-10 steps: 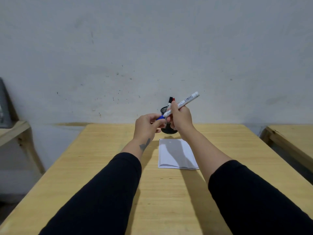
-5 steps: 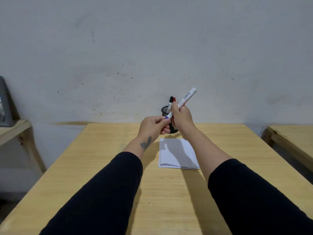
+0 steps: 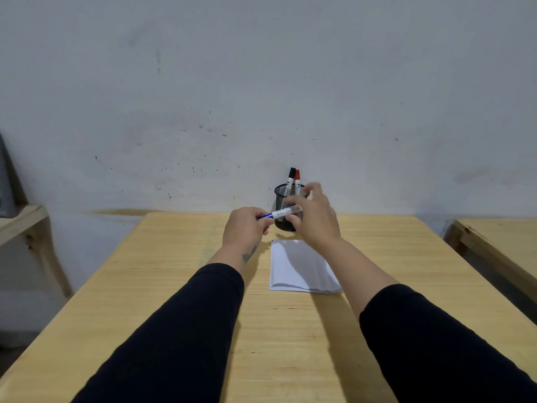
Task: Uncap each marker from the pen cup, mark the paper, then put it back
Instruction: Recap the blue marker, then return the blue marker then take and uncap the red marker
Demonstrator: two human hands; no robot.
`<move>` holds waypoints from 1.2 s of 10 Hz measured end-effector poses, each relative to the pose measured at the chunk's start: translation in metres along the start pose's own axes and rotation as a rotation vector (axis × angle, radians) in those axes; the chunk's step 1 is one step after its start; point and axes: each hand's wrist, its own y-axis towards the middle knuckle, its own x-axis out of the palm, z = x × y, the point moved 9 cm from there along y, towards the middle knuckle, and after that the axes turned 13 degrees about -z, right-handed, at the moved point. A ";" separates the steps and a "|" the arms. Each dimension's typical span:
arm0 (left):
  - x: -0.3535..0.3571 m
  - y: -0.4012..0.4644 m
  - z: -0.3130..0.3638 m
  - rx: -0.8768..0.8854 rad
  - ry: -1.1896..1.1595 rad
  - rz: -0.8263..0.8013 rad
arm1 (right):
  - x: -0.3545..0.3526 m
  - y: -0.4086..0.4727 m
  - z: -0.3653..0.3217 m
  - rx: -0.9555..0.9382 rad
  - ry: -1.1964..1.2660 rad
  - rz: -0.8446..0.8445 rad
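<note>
A white marker with a blue cap lies almost level in the air in front of the black mesh pen cup. My left hand pinches its blue cap end. My right hand is blurred, with fingers spread; its thumb and forefinger touch the marker's white barrel. A black-capped marker and a red-capped marker stand in the cup. The white paper lies on the wooden table just in front of the cup, below my right wrist.
The cup stands at the table's far edge against a grey wall. A second wooden table is at the right, across a gap. At the left there is a wooden shelf with a dark object on it.
The marker has swung down from a steep tilt to nearly level. My right hand has loosened from a full grip to spread fingers, while my left hand keeps hold of the cap end.
</note>
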 end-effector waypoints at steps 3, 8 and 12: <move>0.030 0.006 -0.041 -0.050 0.176 -0.115 | -0.020 0.029 0.011 0.015 -0.007 0.147; 0.053 0.009 -0.082 -0.090 0.622 -0.171 | 0.017 0.098 0.089 0.498 0.326 0.086; 0.051 0.006 -0.080 -0.085 0.594 -0.151 | 0.041 0.105 0.092 0.492 0.477 0.001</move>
